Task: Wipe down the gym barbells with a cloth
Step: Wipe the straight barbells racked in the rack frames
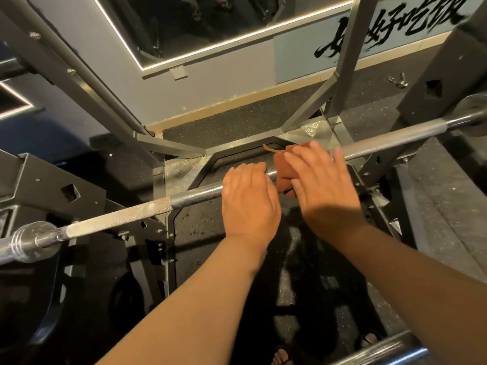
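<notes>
A steel barbell (118,217) lies across the rack from lower left to upper right, with knurled sections on both sides of a smooth middle. My left hand (249,201) is curled over the smooth middle of the bar and grips it. Right beside it, my right hand (321,185) lies on a small brown cloth (282,167) draped over the bar, with the fingers stretched flat across cloth and bar. Part of the cloth hangs below the bar under my palm.
Grey rack uprights (345,56) and angled braces (87,83) stand beyond the bar. Black rack brackets (52,185) hold the bar at each end. A mirror (210,19) hangs on the wall behind. A second bar (382,350) shows at the bottom right, and feet in sandals (283,356) stand on the rubber floor.
</notes>
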The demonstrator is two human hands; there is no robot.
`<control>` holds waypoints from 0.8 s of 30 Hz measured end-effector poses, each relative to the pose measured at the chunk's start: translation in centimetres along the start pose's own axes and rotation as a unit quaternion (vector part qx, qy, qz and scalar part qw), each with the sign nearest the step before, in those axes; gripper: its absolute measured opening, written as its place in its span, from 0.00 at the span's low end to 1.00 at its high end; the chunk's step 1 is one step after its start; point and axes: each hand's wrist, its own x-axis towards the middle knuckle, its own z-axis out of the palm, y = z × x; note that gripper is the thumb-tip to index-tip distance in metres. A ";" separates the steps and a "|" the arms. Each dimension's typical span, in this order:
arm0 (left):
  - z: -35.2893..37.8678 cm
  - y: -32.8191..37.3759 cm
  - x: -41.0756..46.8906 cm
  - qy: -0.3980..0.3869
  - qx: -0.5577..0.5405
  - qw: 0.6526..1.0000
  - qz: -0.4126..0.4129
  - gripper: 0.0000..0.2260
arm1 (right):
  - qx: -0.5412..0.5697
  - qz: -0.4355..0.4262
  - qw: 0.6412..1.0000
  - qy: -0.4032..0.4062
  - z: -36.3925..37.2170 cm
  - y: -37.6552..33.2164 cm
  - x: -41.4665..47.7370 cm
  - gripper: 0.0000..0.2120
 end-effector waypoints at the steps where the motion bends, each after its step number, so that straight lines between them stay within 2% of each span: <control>1: 0.1 -0.1 -0.1 0.007 -0.004 1.000 -0.001 0.20 | -0.007 0.023 1.000 -0.005 -0.3 0.5 0.5 0.23; 5: 0.3 0.0 -0.2 0.013 -0.005 1.000 -0.003 0.19 | 0.041 0.166 0.985 0.023 -0.5 -1.1 3.1 0.24; 10: 0.0 0.0 0.0 0.000 0.000 1.000 0.004 0.19 | 0.100 0.054 0.994 -0.001 0.6 -2.5 1.4 0.23; 13: 0.1 -0.1 -0.2 0.001 0.001 1.000 0.005 0.19 | 0.075 0.012 0.997 -0.011 -0.4 -0.5 1.1 0.23; 16: 0.3 -0.2 -0.3 0.013 -0.003 1.000 0.005 0.18 | 0.007 0.046 0.999 -0.013 -0.9 0.2 3.8 0.22; 19: 0.4 -0.2 -0.4 0.024 -0.002 1.000 0.014 0.18 | 0.025 0.116 0.993 0.011 -1.0 -0.5 5.7 0.20; 21: 0.4 -0.2 -0.3 0.019 -0.001 1.000 0.013 0.18 | 0.069 0.103 0.992 0.008 -0.6 -1.1 4.3 0.19; 24: 0.4 -0.2 -0.1 0.010 0.008 1.000 0.006 0.19 | 0.116 0.040 0.992 0.013 0.2 -1.8 0.6 0.23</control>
